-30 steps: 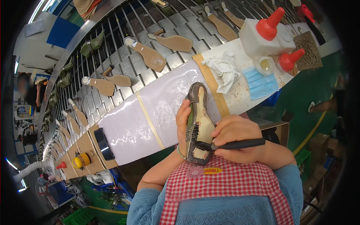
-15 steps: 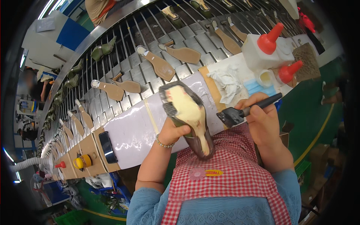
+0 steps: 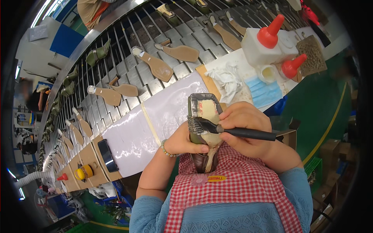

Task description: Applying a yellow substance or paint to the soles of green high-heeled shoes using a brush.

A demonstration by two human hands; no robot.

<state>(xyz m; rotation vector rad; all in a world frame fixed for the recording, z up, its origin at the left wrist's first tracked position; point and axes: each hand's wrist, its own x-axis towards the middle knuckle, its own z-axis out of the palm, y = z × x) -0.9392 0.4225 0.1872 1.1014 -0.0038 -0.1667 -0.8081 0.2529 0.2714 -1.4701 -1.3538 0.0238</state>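
My left hand is wrapped around the side of a dark green shoe upper, with the thumb across it. The shoe is bottom up, showing a cream insole ringed by a dark folded-over edge. From the other side, my right hand grips the black handle of a brush. The dark bristles lie on the shoe's bottom, at the left edge near its wide end. Part of the insole is hidden under the brush and my right fingers.
White bottles with red nozzles stand at the right. Beside them are a small cup, a blue face mask and crumpled tissue. A phone lies left. Soles and green uppers rest on the slatted metal conveyor.
My right hand has brought the brush left onto the shoe's bottom. The shoe has turned more upright and shifted slightly right and down in my left hand.
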